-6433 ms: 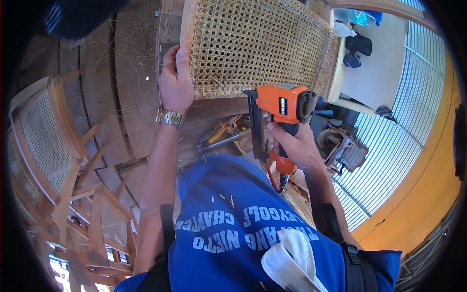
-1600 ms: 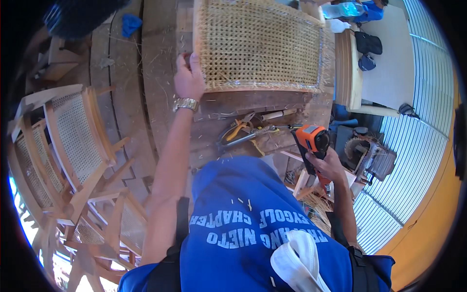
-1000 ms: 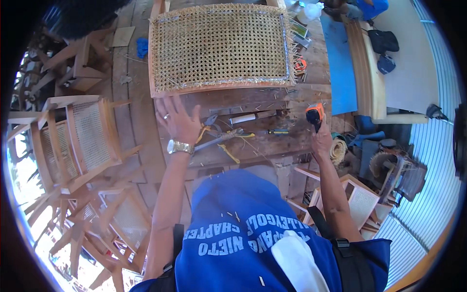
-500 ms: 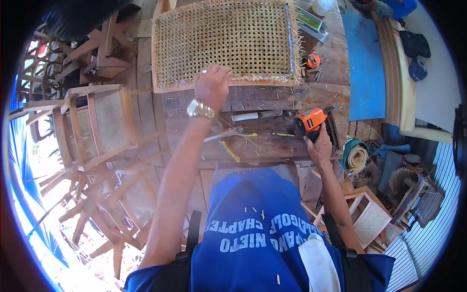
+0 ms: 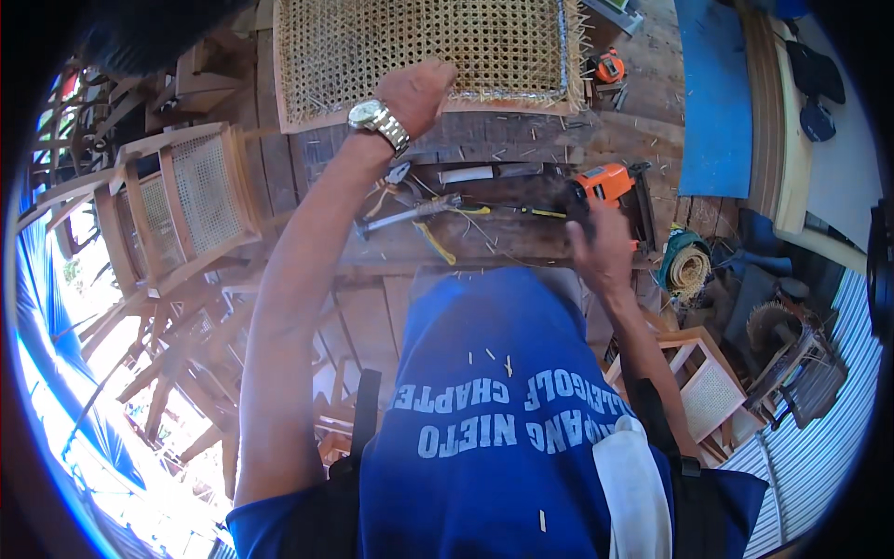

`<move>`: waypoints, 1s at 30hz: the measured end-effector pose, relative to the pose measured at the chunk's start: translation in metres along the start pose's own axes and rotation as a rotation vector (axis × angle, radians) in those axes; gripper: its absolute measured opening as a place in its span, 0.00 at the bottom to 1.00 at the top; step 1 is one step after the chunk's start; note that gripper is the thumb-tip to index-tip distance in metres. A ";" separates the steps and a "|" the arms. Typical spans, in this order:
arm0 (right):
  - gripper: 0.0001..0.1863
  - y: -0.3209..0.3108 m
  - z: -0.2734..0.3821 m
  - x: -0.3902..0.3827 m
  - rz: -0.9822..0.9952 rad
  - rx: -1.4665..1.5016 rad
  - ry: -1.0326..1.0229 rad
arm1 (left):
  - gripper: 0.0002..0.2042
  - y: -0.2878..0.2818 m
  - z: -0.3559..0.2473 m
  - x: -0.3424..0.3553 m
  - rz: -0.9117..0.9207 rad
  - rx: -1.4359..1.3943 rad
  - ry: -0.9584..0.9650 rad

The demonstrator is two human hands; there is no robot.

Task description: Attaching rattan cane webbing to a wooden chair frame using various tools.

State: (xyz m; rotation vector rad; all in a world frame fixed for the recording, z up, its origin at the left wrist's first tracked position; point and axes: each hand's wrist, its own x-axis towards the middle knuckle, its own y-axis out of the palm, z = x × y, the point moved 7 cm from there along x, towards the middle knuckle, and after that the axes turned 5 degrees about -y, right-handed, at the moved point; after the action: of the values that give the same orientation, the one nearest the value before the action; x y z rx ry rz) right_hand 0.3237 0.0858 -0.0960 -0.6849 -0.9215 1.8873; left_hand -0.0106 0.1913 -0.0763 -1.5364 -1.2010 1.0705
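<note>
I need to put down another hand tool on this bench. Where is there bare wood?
Bare planks lie between the cane panel and the blue sheet, beyond the small orange tool. The strip from the pliers to the orange nailer under the right hand is crowded.

Orange nail gun (image 5: 610, 186) lying on workbench, woven cane seat frame (image 5: 424, 51) flat beyond it
</note>
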 end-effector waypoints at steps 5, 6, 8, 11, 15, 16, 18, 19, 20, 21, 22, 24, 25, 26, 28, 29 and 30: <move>0.20 0.069 0.054 0.009 0.221 0.056 -0.177 | 0.14 -0.030 0.037 -0.008 -0.359 -0.243 -0.100; 0.17 0.084 0.048 0.013 0.209 -0.092 -0.184 | 0.14 -0.035 0.045 -0.008 -0.365 -0.235 -0.158; 0.14 0.102 0.037 0.019 0.185 -0.249 -0.189 | 0.14 -0.037 0.063 -0.011 -0.401 -0.209 -0.211; 0.12 0.102 0.038 0.023 0.205 -0.356 -0.228 | 0.16 -0.035 0.072 -0.029 -0.525 -0.071 -0.201; 0.10 0.074 0.046 0.022 0.157 -0.123 -0.105 | 0.17 -0.024 0.070 -0.045 -0.635 -0.067 -0.186; 0.10 0.069 0.044 0.023 0.146 0.070 -0.018 | 0.17 -0.021 0.070 -0.045 -0.657 -0.138 -0.172; 0.09 0.041 0.074 0.038 0.055 0.146 0.006 | 0.17 -0.017 0.064 -0.048 -0.665 -0.161 -0.145; 0.09 0.026 0.092 0.048 -0.037 0.240 0.024 | 0.18 -0.015 0.060 -0.052 -0.666 -0.167 -0.121; 0.09 0.016 0.110 0.060 -0.038 0.222 0.032 | 0.18 -0.014 0.056 -0.056 -0.669 -0.187 -0.117; 0.10 0.009 0.129 0.077 -0.018 0.240 0.020 | 0.18 -0.013 0.052 -0.059 -0.640 -0.252 -0.096; 0.11 0.006 0.143 0.090 -0.004 0.256 0.013 | 0.18 -0.012 0.048 -0.060 -0.611 -0.321 -0.067; 0.10 0.006 0.164 0.108 -0.003 0.156 -0.014 | 0.19 -0.006 0.046 -0.069 -0.551 -0.385 -0.068; 0.09 0.007 0.172 0.114 0.004 0.072 -0.046 | 0.19 0.001 0.046 -0.070 -0.486 -0.434 -0.076; 0.09 0.009 0.174 0.118 0.001 0.060 -0.044 | 0.19 0.003 0.047 -0.074 -0.491 -0.444 -0.071; 0.10 0.019 0.172 0.123 0.110 -0.090 0.034 | 0.21 0.009 0.047 -0.078 -0.463 -0.467 -0.035; 0.10 0.019 0.174 0.125 0.110 -0.099 0.034 | 0.21 0.010 0.048 -0.080 -0.468 -0.475 -0.035; 0.11 0.019 0.175 0.127 0.125 -0.136 0.045 | 0.21 0.011 0.048 -0.080 -0.464 -0.468 -0.039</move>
State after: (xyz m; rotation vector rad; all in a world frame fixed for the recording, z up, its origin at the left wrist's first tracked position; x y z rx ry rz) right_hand 0.1257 0.1369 -0.0232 -0.8808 -1.0057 1.9224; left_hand -0.0675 0.1171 -0.0897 -1.4633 -1.8168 0.5349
